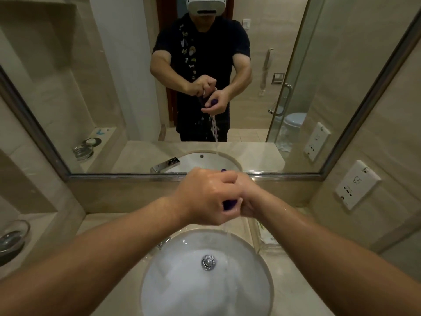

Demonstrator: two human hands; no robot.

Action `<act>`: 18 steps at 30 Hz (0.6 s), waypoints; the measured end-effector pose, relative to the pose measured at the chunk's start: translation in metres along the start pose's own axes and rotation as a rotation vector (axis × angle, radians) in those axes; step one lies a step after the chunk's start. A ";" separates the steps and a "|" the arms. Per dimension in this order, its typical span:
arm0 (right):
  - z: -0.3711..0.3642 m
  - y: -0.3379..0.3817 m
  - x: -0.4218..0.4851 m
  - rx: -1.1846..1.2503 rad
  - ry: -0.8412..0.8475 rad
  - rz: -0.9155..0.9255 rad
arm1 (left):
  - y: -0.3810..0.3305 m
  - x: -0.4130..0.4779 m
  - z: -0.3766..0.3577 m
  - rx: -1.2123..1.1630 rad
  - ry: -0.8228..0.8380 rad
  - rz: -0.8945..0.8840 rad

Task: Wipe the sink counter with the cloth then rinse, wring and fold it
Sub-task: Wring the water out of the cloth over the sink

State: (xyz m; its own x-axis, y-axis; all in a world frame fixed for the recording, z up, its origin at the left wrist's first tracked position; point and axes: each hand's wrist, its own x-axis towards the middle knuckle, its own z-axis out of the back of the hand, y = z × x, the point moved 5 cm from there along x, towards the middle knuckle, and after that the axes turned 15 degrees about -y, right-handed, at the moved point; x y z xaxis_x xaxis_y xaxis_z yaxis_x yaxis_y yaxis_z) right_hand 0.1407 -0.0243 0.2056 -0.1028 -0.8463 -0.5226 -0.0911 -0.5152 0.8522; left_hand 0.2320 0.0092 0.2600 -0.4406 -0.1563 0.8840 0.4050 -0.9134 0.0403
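A purple cloth (230, 205) is twisted between both hands above the white sink basin (182, 281). My left hand (205, 197) grips it from the left, knuckles up. My right hand (249, 201) grips the other end, close against the left. Only a small patch of cloth shows between the fingers. In the mirror (127, 87) the reflection shows the cloth hanging down with water dripping off it. The beige stone counter (293, 288) surrounds the basin and looks wet.
The chrome drain (208, 262) sits in the middle of the basin. A glass dish (12, 238) stands on the ledge at the left. Two wall sockets (356, 184) are mounted on the right wall. The faucet is hidden behind my left forearm.
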 end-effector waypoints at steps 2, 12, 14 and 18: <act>0.002 0.001 0.003 0.090 -0.050 0.025 | 0.015 -0.009 0.006 0.008 -0.103 0.221; 0.009 0.013 0.006 0.330 -0.404 0.293 | 0.036 -0.066 -0.008 -0.714 -0.550 1.842; 0.013 0.023 0.006 0.302 -0.498 0.450 | 0.035 -0.076 -0.015 -0.877 -0.723 2.032; 0.006 0.049 -0.012 0.067 -0.510 0.868 | 0.010 -0.086 -0.038 -1.157 -0.618 2.244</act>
State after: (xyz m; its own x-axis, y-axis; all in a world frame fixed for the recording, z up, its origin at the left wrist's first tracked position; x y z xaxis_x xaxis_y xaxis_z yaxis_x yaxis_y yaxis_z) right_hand 0.1318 -0.0388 0.2536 -0.5702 -0.7581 0.3164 0.1629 0.2732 0.9481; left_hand 0.2433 -0.0012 0.1667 0.0020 -0.7319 -0.6814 -0.6841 0.4960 -0.5348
